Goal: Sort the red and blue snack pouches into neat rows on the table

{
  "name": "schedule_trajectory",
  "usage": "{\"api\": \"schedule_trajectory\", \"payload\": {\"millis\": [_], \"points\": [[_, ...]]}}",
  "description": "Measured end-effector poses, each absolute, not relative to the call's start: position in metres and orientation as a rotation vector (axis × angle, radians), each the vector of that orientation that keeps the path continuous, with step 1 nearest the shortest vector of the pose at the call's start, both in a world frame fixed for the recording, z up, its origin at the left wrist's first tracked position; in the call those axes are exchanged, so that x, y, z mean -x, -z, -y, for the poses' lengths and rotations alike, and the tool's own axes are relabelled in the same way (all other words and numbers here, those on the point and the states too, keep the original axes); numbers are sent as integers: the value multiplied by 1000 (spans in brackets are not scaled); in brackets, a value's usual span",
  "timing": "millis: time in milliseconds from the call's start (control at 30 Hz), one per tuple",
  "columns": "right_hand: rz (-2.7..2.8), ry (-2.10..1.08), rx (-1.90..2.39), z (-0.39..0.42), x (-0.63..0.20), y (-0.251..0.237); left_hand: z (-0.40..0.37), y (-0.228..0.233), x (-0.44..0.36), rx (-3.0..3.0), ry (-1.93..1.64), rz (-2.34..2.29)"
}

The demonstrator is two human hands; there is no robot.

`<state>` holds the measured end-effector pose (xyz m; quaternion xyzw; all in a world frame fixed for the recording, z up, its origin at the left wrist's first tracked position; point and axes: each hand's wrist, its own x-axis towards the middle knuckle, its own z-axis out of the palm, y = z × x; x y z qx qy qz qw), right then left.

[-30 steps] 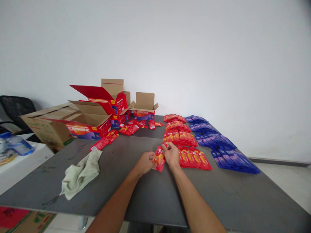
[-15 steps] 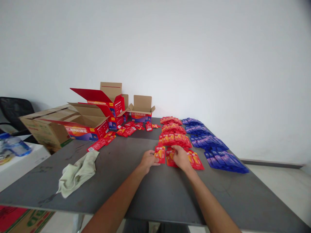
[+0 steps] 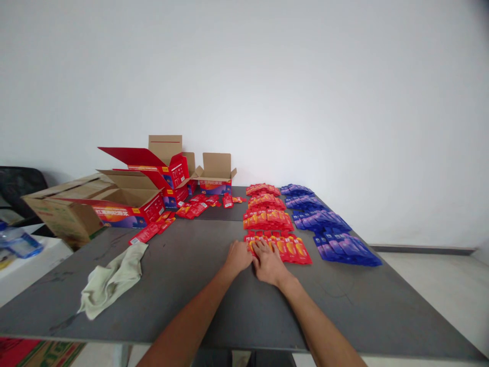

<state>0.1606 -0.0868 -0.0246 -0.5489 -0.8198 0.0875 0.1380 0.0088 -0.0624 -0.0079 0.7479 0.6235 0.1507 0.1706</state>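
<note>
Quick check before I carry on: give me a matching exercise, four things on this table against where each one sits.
Things:
1. blue packets
2. green cloth
3. open red boxes
4. right hand

Places:
A. near left part of the table
B. far left, by the wall
C. on the nearest row of red packets
D. right of the red packets

Pairs: 1-D, 2-A, 3-B, 4-C

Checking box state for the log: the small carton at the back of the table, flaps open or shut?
Open. The small carton stands upright with its top flaps raised and splayed; whether anything is inside cannot be told.
</note>
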Motion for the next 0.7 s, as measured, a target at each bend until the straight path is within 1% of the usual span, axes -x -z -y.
{"api": "schedule_trajectory", "payload": {"millis": [133, 333, 533, 700], "points": [[2409, -228, 1599, 88, -159, 25, 70, 10, -9, -2198, -329, -1948], [2423, -220, 1625, 90, -155, 18, 77, 20, 2, -2253, -325, -1891], [2362, -164, 1654, 89, -140, 2, 83, 20, 19, -2223, -483, -1889], [2344, -86, 1595, 80, -98, -9, 84, 14, 53, -2192, -588, -1957]]}}
